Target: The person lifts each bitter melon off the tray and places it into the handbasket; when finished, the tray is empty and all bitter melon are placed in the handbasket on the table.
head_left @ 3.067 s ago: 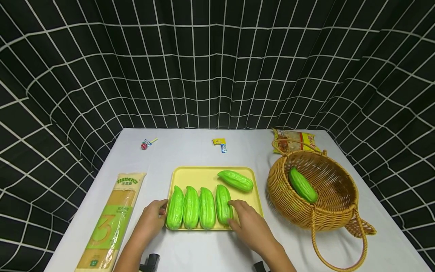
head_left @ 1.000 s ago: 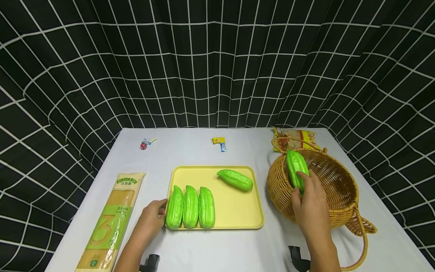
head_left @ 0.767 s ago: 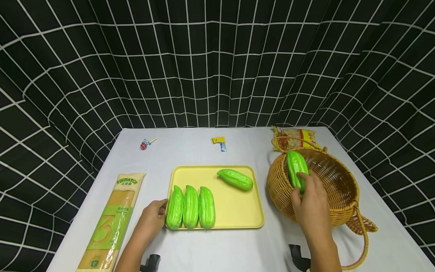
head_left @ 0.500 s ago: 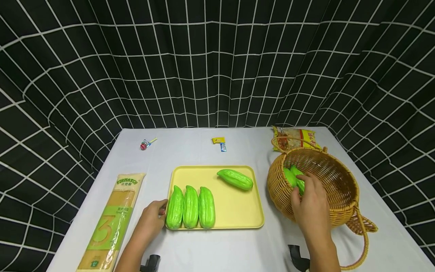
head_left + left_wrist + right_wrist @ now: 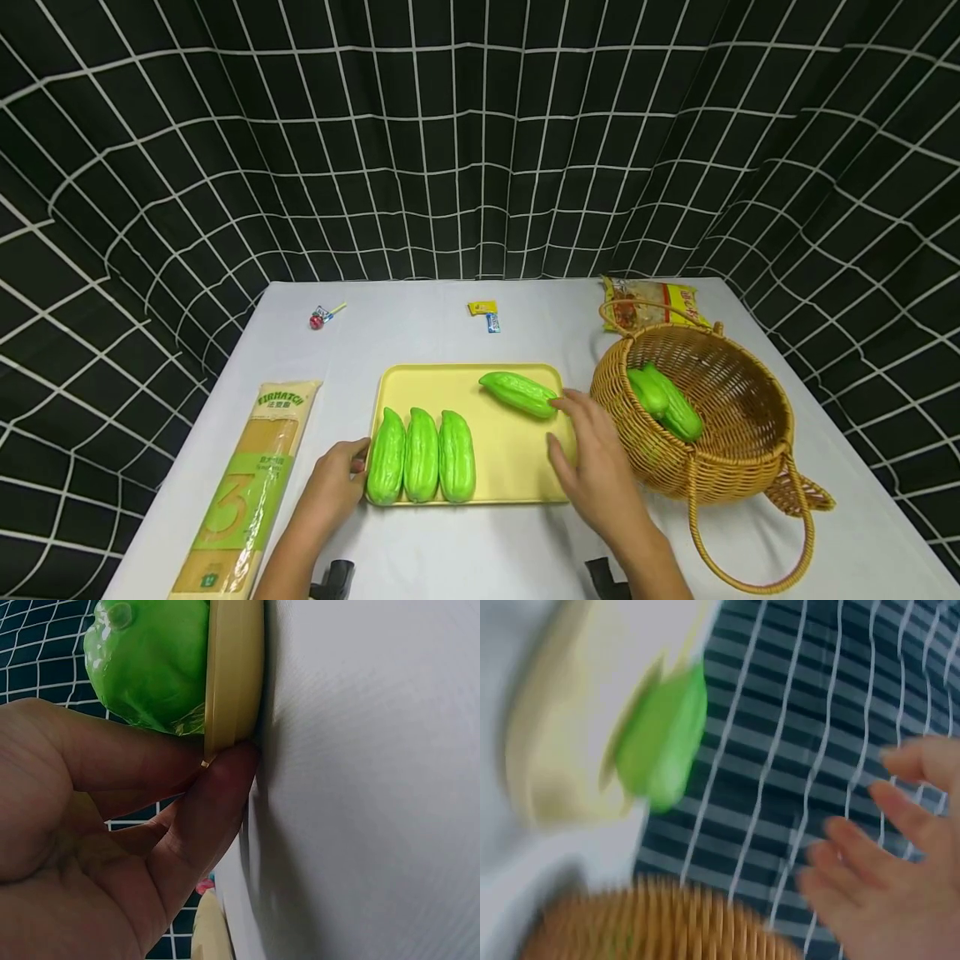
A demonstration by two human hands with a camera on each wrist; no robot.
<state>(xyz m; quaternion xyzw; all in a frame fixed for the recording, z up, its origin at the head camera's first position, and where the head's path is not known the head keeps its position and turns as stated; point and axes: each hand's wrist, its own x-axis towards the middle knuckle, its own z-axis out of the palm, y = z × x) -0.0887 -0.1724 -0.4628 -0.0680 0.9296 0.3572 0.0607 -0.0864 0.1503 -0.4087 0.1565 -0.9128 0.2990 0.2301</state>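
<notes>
My left hand (image 5: 332, 483) pinches the left edge of the yellow tray (image 5: 517, 462); in the left wrist view the thumb and a finger close on its rim (image 5: 231, 682). Three green bitter melons (image 5: 422, 457) lie side by side on the tray's left half. Another bitter melon (image 5: 519, 394) lies slanted at the back right of the tray. My right hand (image 5: 600, 458) hovers over the tray's right edge, fingers spread and holding nothing, its fingertips close to that slanted melon. Two bitter melons (image 5: 678, 414) rest inside the wicker basket (image 5: 738, 479) at the right.
A long spaghetti pack (image 5: 243, 492) lies left of the tray. Farther back are a lollipop (image 5: 318, 320) and two small wrapped candies (image 5: 483, 310). A yellow food bag (image 5: 645, 302) sits behind the basket, whose handle (image 5: 697, 533) hangs toward the front.
My right hand carried a melon from the tray to the basket, let it go there beside the other, then moved back left to the tray. The left hand stayed put.
</notes>
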